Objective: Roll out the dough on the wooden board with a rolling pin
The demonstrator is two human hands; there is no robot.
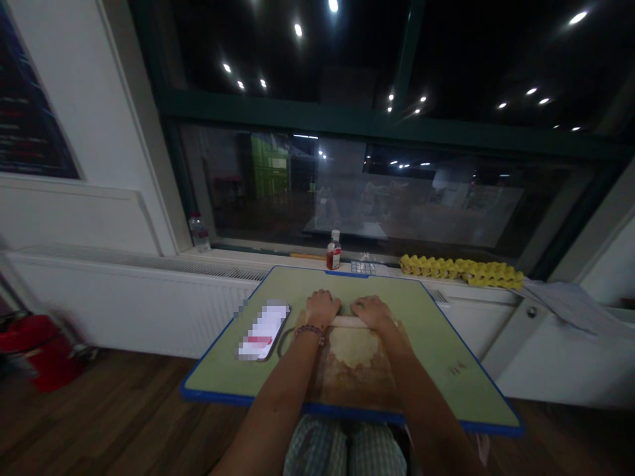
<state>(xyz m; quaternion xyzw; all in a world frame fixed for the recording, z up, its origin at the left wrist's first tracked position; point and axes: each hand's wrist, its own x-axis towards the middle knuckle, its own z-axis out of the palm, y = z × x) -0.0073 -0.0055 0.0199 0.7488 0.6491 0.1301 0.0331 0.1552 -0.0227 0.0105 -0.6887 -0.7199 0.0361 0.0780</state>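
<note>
Pale beige dough (353, 346) lies rolled into a thin, roughly round sheet with an uneven edge, its surface matt and smooth. It sits on a brown wooden board (342, 390) in the middle of the table (441, 337), just in front of the person's lap. At the far edge of the dough a light wooden rolling pin (346, 322) lies crosswise, a slim cylinder.

Both hands are on the pin. The left hand (322, 308) is curled over the pin's left part with its knuckles up, and a beaded bracelet (310, 330) circles the wrist. The right hand (371, 311) is folded over the right part in the same way. The two hands are close together but not touching.

The table top is flat, dull green and rimmed in blue. A phone (262, 330) lies flat on it, just left of the board, with its screen lit.

On the white sill beyond stand a small bottle (334, 250) of reddish liquid with a white cap and a clear plastic bottle (199, 233) farther left. Yellow moulded egg trays (461, 269) lie to the right. The window glass is dark and mirrors ceiling lights.
</note>
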